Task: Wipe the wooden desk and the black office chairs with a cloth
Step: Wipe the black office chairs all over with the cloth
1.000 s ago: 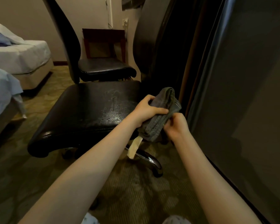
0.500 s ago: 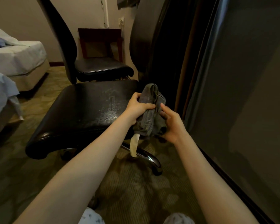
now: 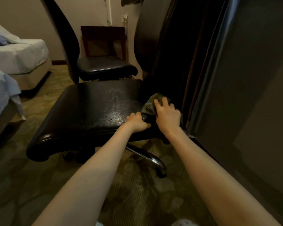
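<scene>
A black office chair's seat (image 3: 88,115) fills the middle of the view, its surface dusty and streaked near the right side. My left hand (image 3: 138,121) grips the seat's near right edge, fingers curled over it. My right hand (image 3: 167,114) presses a grey cloth (image 3: 149,104) down on the seat's right rear corner, beside the chair's dark backrest (image 3: 153,38). Most of the cloth is hidden under the hand. A second black chair (image 3: 104,67) stands just behind the first.
A dark panel (image 3: 243,79) rises close on the right. A chrome chair leg with a caster (image 3: 153,162) sticks out over the patterned carpet. Beds with white sheets (image 3: 18,54) stand at the left. A wooden stand (image 3: 103,41) is against the far wall.
Both hands held the cloth in the air before. Now the right hand has brought it down onto the seat's right rear corner, and the left hand has let go and taken the seat edge.
</scene>
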Available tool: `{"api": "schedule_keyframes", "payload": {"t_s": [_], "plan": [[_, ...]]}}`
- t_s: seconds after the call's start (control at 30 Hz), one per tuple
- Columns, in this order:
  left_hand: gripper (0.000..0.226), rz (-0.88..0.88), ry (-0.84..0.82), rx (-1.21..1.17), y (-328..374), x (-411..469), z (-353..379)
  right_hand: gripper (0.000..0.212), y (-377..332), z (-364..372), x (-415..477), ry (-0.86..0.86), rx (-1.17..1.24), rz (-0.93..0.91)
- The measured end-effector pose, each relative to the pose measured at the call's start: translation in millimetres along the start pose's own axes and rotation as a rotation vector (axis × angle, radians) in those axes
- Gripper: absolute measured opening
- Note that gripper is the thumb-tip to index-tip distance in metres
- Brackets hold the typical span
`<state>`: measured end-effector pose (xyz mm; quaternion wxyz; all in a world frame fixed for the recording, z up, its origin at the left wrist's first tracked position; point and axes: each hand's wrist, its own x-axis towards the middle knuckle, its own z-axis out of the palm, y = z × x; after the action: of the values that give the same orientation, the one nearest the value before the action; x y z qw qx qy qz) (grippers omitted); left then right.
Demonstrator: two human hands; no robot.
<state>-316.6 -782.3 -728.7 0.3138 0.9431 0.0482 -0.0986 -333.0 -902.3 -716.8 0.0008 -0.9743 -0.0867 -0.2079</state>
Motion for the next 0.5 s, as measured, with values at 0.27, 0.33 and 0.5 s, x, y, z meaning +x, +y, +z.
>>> {"api": "schedule_keyframes", "payload": {"t_s": [0.27,0.33,0.5], "plan": [[0.067,0.077,0.192,0.169,-2,-9,11,0.060,27,8,-26,-0.218,0.051,-0.042],[0.069,0.080,0.204,0.199,1,-14,11,0.055,41,1,-41,-0.278,0.048,-0.053],[0.070,0.087,0.132,0.224,2,-18,8,0.033,60,-15,-59,-0.390,0.088,0.004]]}}
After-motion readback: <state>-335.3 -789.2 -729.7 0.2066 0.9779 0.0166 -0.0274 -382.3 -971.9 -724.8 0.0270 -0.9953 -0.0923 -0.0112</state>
